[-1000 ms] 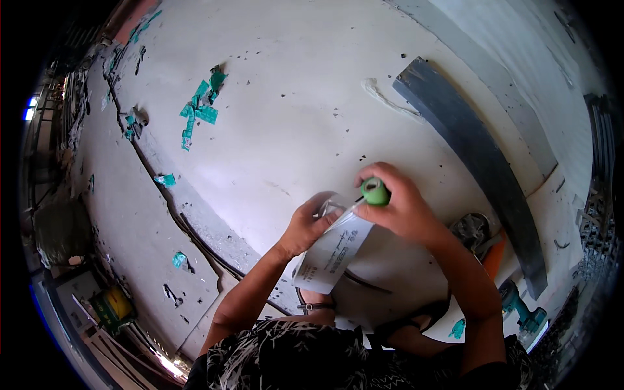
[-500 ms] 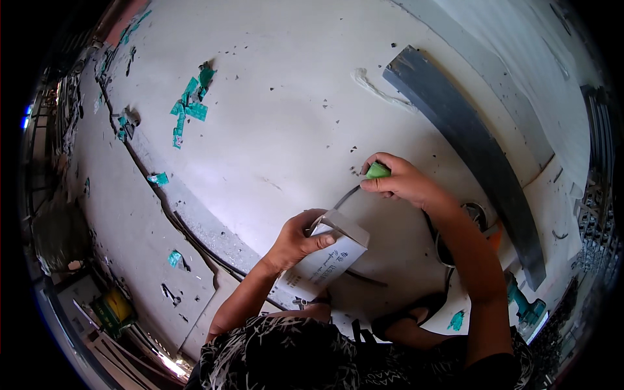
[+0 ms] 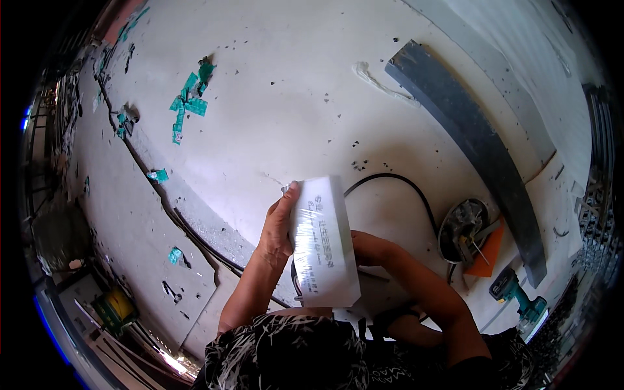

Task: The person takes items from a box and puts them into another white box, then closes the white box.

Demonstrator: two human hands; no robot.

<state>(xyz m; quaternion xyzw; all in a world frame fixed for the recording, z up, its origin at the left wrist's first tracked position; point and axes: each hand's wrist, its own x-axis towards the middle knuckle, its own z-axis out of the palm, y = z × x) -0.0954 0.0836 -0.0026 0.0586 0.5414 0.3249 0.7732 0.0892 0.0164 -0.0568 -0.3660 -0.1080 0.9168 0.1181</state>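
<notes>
In front of my body stands a white cardboard box (image 3: 325,250) with dark printing, its broad side turned up to view. My left hand (image 3: 278,227) is closed on the box's left side, thumb along the upper edge. At the other side, my right hand (image 3: 365,248) reaches in behind the box. The box hides its fingers, so whatever they hold cannot be seen. A black cable (image 3: 419,188) curves out from behind the box toward a round metal bowl (image 3: 443,244) on the right.
Small tools and an orange piece (image 3: 489,255) are at the bowl. A teal cordless drill (image 3: 523,300) lies nearer me. A long dark grey beam (image 3: 478,140) runs along the right. Green tape scraps (image 3: 188,104) and dark chips (image 3: 359,164) dot the pale floor.
My right hand has come down and back behind the box; the green piece it held is out of sight. My left hand has raised and turned the box more upright.
</notes>
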